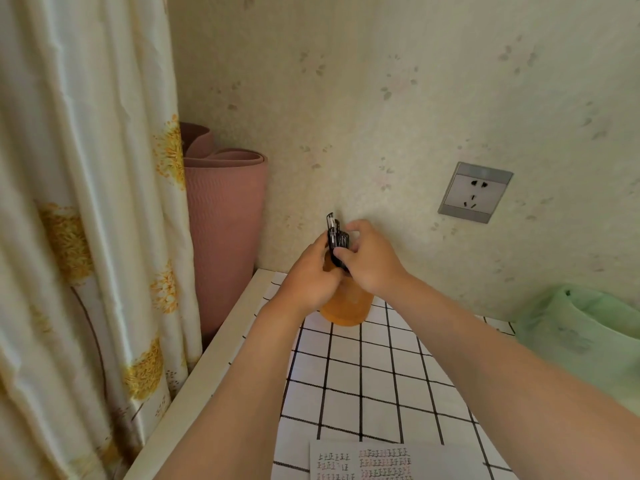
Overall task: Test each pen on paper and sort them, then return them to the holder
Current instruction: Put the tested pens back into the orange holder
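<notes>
While orange holder (pixel 347 307) stands on gridded tablecloth (pixel 377 386), left hand (pixel 308 284), right hand (pixel 371 263) both grip black pens (pixel 335 237) at its mouth.

You are looking into a corner of the room. Across the upper and right part of the frame runs a wall (pixel 381 98) in pale cream-green paper with faint scattered leaf prints. At centre right a grey-framed wall socket (pixel 475 192) sits in it. Down the whole left side hangs a cream curtain (pixel 86 202) in long folds, printed with yellow dandelion-like heads. Just right of it, a rolled pink mat (pixel 225 220) stands upright in the corner. Below that, a white table (pixel 207 368) runs toward the bottom of the frame, covered by a white cloth (pixel 381 375) with a black grid. At the right edge lies a blurred pale green object (pixel 588 334). The light is soft and even.
</notes>
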A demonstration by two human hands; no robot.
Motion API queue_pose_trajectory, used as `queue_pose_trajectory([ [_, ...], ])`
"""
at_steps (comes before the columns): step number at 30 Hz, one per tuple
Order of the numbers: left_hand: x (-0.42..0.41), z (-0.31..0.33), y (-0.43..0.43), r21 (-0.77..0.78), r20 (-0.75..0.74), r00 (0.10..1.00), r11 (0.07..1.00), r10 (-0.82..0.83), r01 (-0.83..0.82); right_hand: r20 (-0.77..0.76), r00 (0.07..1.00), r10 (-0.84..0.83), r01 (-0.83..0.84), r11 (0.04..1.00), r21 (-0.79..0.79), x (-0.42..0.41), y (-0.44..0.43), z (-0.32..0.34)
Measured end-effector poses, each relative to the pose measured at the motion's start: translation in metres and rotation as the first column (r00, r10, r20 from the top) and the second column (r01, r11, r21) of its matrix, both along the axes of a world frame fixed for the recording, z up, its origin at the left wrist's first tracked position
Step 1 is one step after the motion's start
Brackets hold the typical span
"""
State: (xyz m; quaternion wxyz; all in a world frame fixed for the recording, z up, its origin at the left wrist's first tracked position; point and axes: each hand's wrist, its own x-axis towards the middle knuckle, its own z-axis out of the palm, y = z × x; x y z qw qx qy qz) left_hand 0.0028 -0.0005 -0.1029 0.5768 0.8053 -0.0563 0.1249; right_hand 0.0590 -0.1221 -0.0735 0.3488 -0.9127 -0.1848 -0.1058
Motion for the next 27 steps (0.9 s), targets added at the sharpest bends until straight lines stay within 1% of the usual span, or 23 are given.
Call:
queue_pose_trajectory([
  [3, 0.001, 0.003, 0.001, -0.005, -0.031, 0.999, 0.999, 0.033, -0.033, 0.106, 0.994, -0.035, 0.037, 0.999, -0.018, -0.006, -0.001, -0.002],
  [5, 0.003, 0.008, 0.002, -0.013, -0.032, 0.999, 0.999, 0.035, -0.035, 0.155, 0.987, -0.036, 0.047, 0.997, -0.066, -0.008, -0.003, -0.004],
  [7, 0.007, 0.009, 0.004, 0.064, -0.003, 1.000, 0.998, 0.030, -0.030, 0.140, 0.990, 0.006, 0.013, 0.991, -0.135, -0.011, -0.004, -0.005],
  [9, 0.011, 0.010, 0.006, 0.156, 0.029, 0.997, 0.985, 0.067, -0.071, 0.143, 0.989, 0.022, 0.003, 0.986, -0.168, -0.013, -0.004, -0.005],
  [12, 0.014, 0.007, 0.008, 0.152, 0.100, 0.986, 0.978, 0.130, -0.144, 0.197, 0.980, 0.039, -0.012, 0.990, -0.140, -0.010, -0.006, 0.000],
  [15, 0.016, 0.005, 0.009, 0.074, 0.108, 0.983, 0.984, 0.151, -0.159, 0.138, 0.984, 0.116, -0.107, 0.992, -0.070, -0.009, -0.007, 0.007],
  [16, 0.015, 0.006, 0.010, 0.078, 0.095, 0.985, 0.985, 0.146, -0.154, 0.108, 0.987, 0.121, -0.117, 0.992, -0.042, -0.009, -0.008, 0.009],
  [19, 0.017, 0.012, 0.012, 0.167, 0.082, 0.993, 0.981, 0.084, -0.097, 0.036, 0.995, 0.096, -0.096, 0.995, -0.010, -0.008, -0.008, 0.011],
  [21, 0.020, 0.017, 0.013, 0.169, 0.088, 0.995, 0.983, 0.057, -0.071, 0.024, 0.997, 0.077, -0.076, 0.996, -0.050, -0.008, -0.007, 0.010],
  [23, 0.024, 0.018, 0.013, 0.113, 0.085, 0.996, 0.993, 0.030, -0.040, 0.039, 0.998, 0.040, -0.035, 0.991, -0.133, -0.009, -0.008, 0.009],
  [27, 0.024, 0.015, 0.010, 0.098, 0.186, 0.974, 0.984, 0.129, -0.149, -0.011, 0.997, -0.076, 0.070, 0.958, -0.277, -0.009, -0.009, 0.010],
])
